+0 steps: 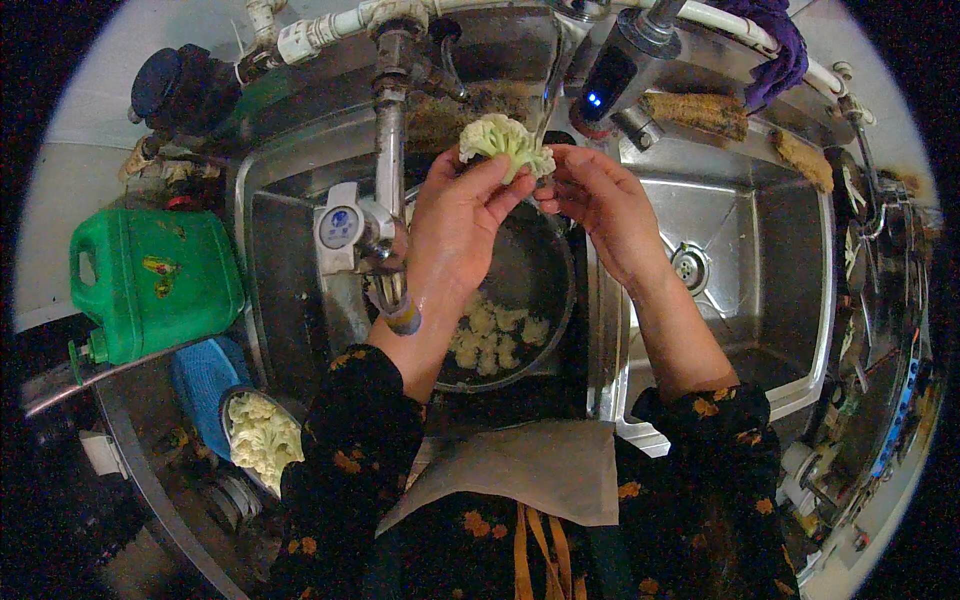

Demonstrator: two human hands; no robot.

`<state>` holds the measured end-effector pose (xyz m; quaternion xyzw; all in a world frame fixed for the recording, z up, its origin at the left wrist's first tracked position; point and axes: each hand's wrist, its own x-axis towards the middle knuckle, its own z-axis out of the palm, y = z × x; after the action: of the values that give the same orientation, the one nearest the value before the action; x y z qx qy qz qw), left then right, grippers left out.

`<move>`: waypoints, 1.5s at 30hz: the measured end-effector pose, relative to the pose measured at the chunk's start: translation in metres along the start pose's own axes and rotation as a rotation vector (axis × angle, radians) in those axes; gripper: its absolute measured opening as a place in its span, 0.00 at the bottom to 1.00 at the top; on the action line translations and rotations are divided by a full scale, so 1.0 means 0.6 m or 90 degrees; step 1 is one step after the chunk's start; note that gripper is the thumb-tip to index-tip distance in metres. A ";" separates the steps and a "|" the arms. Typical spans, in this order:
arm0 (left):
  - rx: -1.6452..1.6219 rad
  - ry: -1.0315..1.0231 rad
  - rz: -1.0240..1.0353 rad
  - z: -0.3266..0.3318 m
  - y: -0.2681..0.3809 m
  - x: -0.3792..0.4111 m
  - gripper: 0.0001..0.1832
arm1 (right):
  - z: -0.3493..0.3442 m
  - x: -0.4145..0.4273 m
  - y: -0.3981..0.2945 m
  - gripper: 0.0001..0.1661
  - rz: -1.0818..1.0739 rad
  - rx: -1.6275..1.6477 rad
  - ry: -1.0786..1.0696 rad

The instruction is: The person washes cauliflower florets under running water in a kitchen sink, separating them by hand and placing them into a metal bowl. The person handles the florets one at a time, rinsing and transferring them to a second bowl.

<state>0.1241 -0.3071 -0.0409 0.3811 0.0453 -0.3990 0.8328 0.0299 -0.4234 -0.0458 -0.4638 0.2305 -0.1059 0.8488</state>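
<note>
Above the left sink basin, my left hand (469, 206) grips a cauliflower piece (499, 142) by its pale green stem, thumb across the front. My right hand (600, 202) is at the piece's right edge, its curled fingers on a small side floret. Beneath my hands a round metal pan (566, 300) sits in the left basin. Small cauliflower florets (495, 337) lie in its near part, looking wet; my left forearm hides the pan's left side. A larger cauliflower chunk (262, 439) rests in a container at lower left, partly covered by my sleeve.
A metal faucet with a white-capped handle (341, 225) stands close to my left forearm. The grey faucet with blue lights (600, 86) hangs beyond my right hand. On the left are a green plastic jug (161, 277) and a blue ribbed item (210, 382). Loofahs (694, 116) line the back ledge.
</note>
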 end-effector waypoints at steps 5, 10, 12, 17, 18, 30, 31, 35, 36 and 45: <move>-0.011 0.001 -0.006 -0.004 0.002 0.001 0.13 | 0.001 0.003 0.002 0.18 -0.001 -0.004 -0.008; 0.006 -0.005 -0.024 0.006 0.001 -0.005 0.18 | 0.004 -0.003 -0.004 0.17 -0.001 0.000 0.008; 0.004 -0.029 -0.031 0.003 0.000 -0.004 0.19 | 0.004 -0.004 -0.007 0.17 0.001 -0.006 0.017; 0.037 -0.039 0.018 0.002 -0.007 -0.004 0.21 | -0.003 -0.002 -0.002 0.18 0.002 0.013 0.000; 0.073 -0.046 0.037 0.001 -0.008 -0.005 0.20 | -0.004 -0.001 -0.001 0.18 0.003 0.017 -0.003; 0.014 -0.131 0.023 -0.012 -0.005 -0.006 0.11 | 0.007 0.005 -0.006 0.17 -0.027 0.039 -0.017; -0.027 -0.125 0.007 -0.010 -0.006 -0.009 0.11 | 0.007 0.006 -0.006 0.17 -0.047 0.006 -0.021; 0.101 -0.016 0.008 0.005 -0.014 -0.018 0.15 | 0.001 0.007 0.004 0.18 -0.141 -0.097 0.008; 0.114 -0.021 0.010 0.004 -0.014 -0.020 0.15 | 0.000 0.008 0.006 0.19 -0.169 -0.114 0.027; 0.233 -0.061 0.098 0.004 -0.003 -0.022 0.20 | 0.005 0.010 -0.002 0.21 -0.156 -0.017 0.012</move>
<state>0.1133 -0.3009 -0.0355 0.5091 -0.0966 -0.3532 0.7789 0.0365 -0.4239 -0.0452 -0.4987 0.1813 -0.2100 0.8212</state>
